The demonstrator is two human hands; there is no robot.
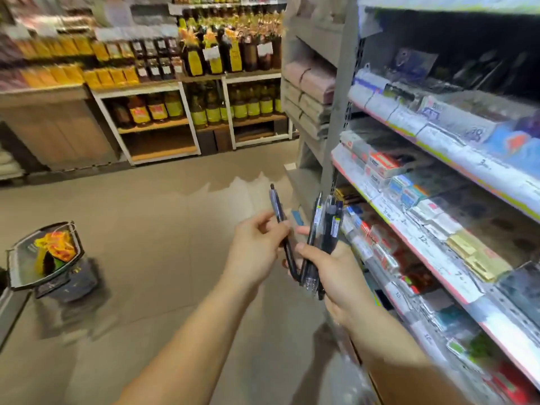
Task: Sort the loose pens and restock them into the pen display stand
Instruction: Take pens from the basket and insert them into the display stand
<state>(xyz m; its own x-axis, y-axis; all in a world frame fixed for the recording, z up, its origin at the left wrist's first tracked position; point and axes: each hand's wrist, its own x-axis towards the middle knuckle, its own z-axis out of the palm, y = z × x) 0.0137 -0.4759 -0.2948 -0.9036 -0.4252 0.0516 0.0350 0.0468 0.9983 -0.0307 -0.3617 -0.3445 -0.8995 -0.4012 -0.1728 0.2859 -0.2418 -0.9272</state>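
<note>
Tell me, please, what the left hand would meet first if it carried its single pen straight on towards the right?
Probably the bundle of pens gripped by the right hand. The left hand with its single pen sits just beside them, though depth is unclear.

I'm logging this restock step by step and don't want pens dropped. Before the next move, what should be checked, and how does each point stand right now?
1. Single pen secure in the left hand: ok, fingers pinch its barrel.
2. Bundle of pens secure in the right hand: ok, fingers are wrapped round it.
3. Single pen separated from the bundle: cannot tell, their lower ends cross near the right hand.
4. Pen display stand in sight: not ok, none shows; only the stationery shelves on the right.
5. Pen type or colour matched: cannot tell, the picture is blurred.
6. Floor ahead free of obstacles: ok, the basket sits off to the left.
</note>
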